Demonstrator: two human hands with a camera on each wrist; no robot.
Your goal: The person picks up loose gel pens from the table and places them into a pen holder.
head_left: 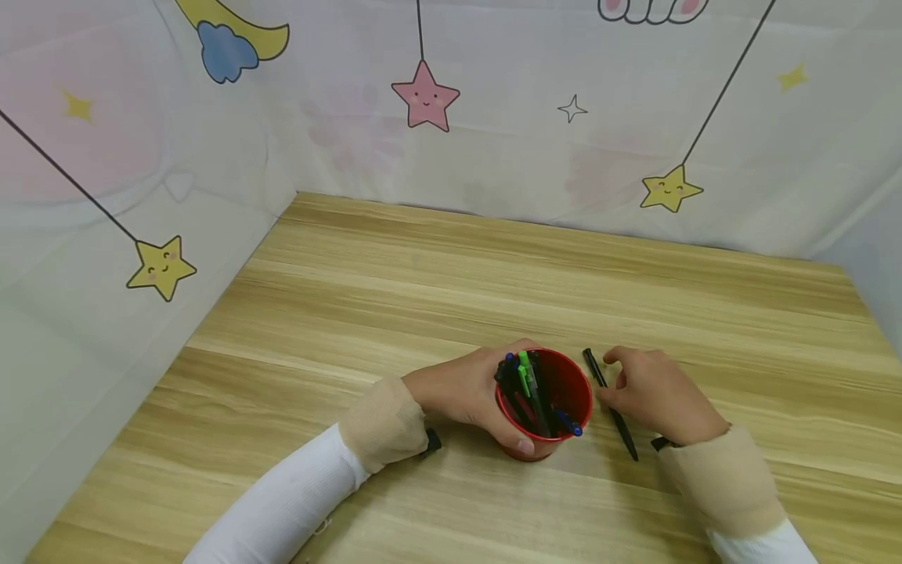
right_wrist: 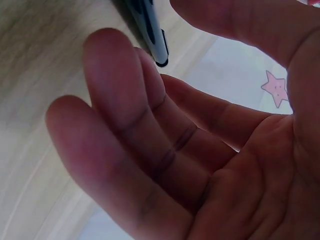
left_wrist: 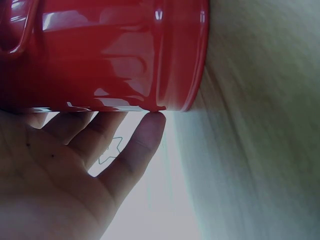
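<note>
A red pen cup (head_left: 535, 450) stands upright on the wooden table, holding several pens. My left hand (head_left: 461, 392) curves round its left side, with the thumb along the front; in the left wrist view, fingertips touch the cup's glossy wall (left_wrist: 115, 60). Among the pens, a green-topped pen (head_left: 527, 376) leans left and a blue-ended pen (head_left: 569, 423) leans against the right rim. Just right of the cup lies a black pen (head_left: 623, 431). Over it hovers my right hand (head_left: 655, 392), fingers loosely bent; the right wrist view shows the pen (right_wrist: 149, 32) between thumb and fingers, not pinched.
Behind the table (head_left: 423, 266) hangs a pale cloth (head_left: 507, 157) printed with stars, and it also runs along the left side. A small black piece (head_left: 431, 443) sits at my left wrist band, another (head_left: 661, 444) at the right.
</note>
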